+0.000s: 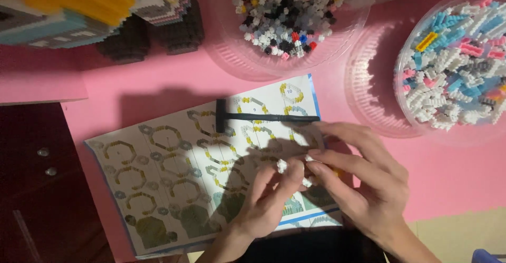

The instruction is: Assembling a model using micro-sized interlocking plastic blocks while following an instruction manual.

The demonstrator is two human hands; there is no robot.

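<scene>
Over the instruction sheet (174, 184) on the pink surface (158, 83), pinching small white bricks (282, 165) between fingertips of left hand (263, 202) and right hand (363, 184), both grips closed on them. Just beyond, lying on the sheet, a black hammer-shaped tool (253, 117); further back, two clear bowls of bricks (453, 62).

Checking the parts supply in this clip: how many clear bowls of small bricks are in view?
2. One bowl sits at top centre with black, white and grey bricks; the other bowl is at the right edge with blue, white and pink ones. More may lie outside the frame.
</scene>
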